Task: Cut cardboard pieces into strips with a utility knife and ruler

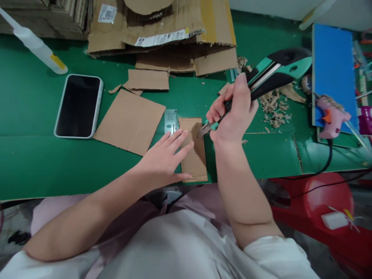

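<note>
A small rectangular piece of cardboard (195, 155) lies near the table's front edge, with a small rectangle marked or cut near its right side. My left hand (165, 157) rests on it, fingers spread and flat. My right hand (235, 110) is wrapped round a black and teal utility knife (286, 69). Its blade points down and left, the tip at the small rectangle. A clear plastic ruler or stencil (171, 120) lies beside the cardboard, partly under my left fingertips. To the left is a larger square of cardboard (130, 122).
A phone (78, 106) lies at left, below a white bottle (40, 50). Torn cardboard boxes (162, 38) fill the back. Cardboard scraps (274, 110) are scattered at right, near a pink glue gun (331, 116) and a blue board (334, 69). A red stool (328, 197) stands below.
</note>
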A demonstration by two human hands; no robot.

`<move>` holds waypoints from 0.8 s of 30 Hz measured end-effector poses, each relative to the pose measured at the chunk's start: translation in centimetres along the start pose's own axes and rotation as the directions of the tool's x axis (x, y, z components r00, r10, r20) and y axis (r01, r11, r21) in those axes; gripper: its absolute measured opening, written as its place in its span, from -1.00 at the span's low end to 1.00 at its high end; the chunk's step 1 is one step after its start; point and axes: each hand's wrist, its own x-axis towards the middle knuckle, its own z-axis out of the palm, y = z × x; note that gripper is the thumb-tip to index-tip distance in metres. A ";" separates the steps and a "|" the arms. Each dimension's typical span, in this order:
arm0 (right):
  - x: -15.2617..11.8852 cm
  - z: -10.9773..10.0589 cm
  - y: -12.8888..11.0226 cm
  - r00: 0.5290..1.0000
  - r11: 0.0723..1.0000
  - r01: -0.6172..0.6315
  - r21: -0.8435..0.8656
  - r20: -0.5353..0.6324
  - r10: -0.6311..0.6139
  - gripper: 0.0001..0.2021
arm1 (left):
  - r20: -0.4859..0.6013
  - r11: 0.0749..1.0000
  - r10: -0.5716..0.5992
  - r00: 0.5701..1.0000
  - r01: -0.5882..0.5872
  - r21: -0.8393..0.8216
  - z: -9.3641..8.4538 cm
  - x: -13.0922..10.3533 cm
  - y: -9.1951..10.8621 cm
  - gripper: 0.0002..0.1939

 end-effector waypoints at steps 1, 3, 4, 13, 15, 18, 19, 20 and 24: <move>-0.1 0.0 0.1 1.000 1.000 0.005 -0.015 0.012 -0.004 -0.53 | -0.002 1.000 0.000 1.000 0.000 -0.001 0.0 0.0 0.0 -0.21; -0.3 0.1 0.1 1.000 0.999 0.014 -0.043 0.026 -0.013 -0.56 | 0.003 1.000 -0.003 1.000 0.003 -0.001 0.0 0.0 0.0 -0.21; -0.5 0.1 0.2 0.999 0.999 0.018 -0.051 0.032 -0.016 -0.57 | 0.007 1.000 -0.004 1.000 0.004 0.000 0.0 0.0 0.0 -0.21; -0.8 0.3 0.1 0.998 0.998 0.029 -0.058 0.052 -0.026 -0.52 | 0.009 1.000 0.002 1.000 -0.002 -0.001 -0.2 0.1 0.1 -0.20; -0.8 0.4 0.3 0.999 0.994 0.006 -0.105 0.049 0.000 -0.50 | 0.018 1.000 0.001 1.000 -0.001 -0.006 -0.2 0.2 0.1 -0.20; -0.8 0.4 0.7 0.998 0.990 -0.008 -0.138 0.053 0.016 -0.49 | 0.029 1.000 -0.002 1.000 0.003 -0.003 -0.3 0.2 0.1 -0.20; -0.7 0.3 0.8 0.998 0.991 -0.011 -0.135 0.052 0.018 -0.49 | 0.031 1.000 -0.006 0.999 0.006 -0.001 -0.3 0.2 0.1 -0.19; -0.7 0.3 0.8 0.999 0.992 -0.012 -0.125 0.050 0.019 -0.50 | 0.032 1.000 -0.009 0.999 0.009 0.001 -0.3 0.2 0.1 -0.19; -0.7 -0.1 0.2 1.000 0.997 0.015 -0.078 -0.002 -0.015 -0.54 | 0.025 1.000 -0.016 1.000 0.016 0.012 -0.4 0.1 0.1 -0.20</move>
